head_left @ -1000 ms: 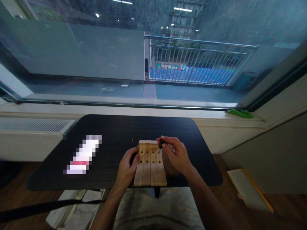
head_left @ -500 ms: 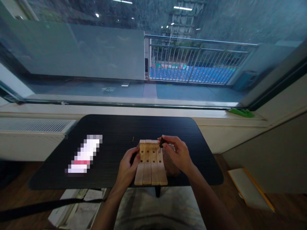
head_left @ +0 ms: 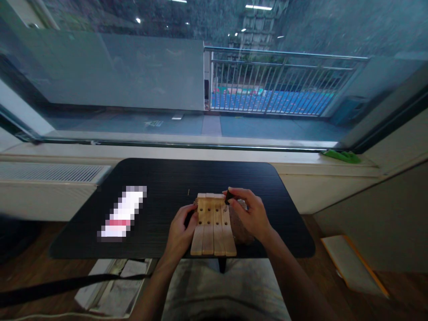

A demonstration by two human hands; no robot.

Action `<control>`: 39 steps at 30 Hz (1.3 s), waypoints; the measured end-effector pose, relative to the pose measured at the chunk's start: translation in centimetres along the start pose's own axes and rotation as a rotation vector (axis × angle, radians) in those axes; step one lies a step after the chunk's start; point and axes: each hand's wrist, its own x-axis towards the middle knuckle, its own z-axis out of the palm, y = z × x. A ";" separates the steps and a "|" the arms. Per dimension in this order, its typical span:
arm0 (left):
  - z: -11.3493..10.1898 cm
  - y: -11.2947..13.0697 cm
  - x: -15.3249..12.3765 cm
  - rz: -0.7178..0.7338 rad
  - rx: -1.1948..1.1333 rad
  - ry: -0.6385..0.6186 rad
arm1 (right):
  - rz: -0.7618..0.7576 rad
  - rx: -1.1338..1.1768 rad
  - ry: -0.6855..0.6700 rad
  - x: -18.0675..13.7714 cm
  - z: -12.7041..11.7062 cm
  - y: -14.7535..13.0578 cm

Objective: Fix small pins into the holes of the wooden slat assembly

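A pale wooden slatted piece (head_left: 213,225) with rows of small holes lies at the near edge of a black table (head_left: 160,178). My left hand (head_left: 180,232) rests against its left side, fingers curled on the edge. My right hand (head_left: 249,211) is closed in a pinch on a small dark tool (head_left: 228,196), its tip at the top right holes of the wood. A brownish lump (head_left: 239,229) sits under my right hand, mostly hidden.
A blurred white and red item (head_left: 122,214) lies on the table's left part. A tiny pin-like bit (head_left: 188,192) lies beyond the wood. A radiator (head_left: 50,171) and window sill stand behind. A green cloth (head_left: 341,156) is on the sill at right. Papers lie on the floor.
The view has shifted slightly. My right hand has drawn a little right and up at the wood's top right corner. The left hand has stayed on the wood.
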 end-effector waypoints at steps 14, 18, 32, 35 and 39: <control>0.0 -0.3 0.0 -0.028 0.007 0.116 | -0.020 -0.011 -0.011 0.3 -0.3 -0.3; 0.1 -1.1 0.0 -0.080 -0.020 0.151 | -0.021 -0.021 0.008 0.2 -0.2 -0.1; 0.3 -1.6 0.0 0.018 0.023 0.151 | -0.043 -0.017 -0.002 0.1 -0.3 -0.2; 0.5 -1.8 0.1 0.022 0.052 0.139 | -0.049 -0.020 -0.007 0.1 -0.4 -0.2; 0.6 -1.7 0.1 0.024 0.060 0.134 | -0.056 -0.023 -0.008 0.1 -0.4 -0.3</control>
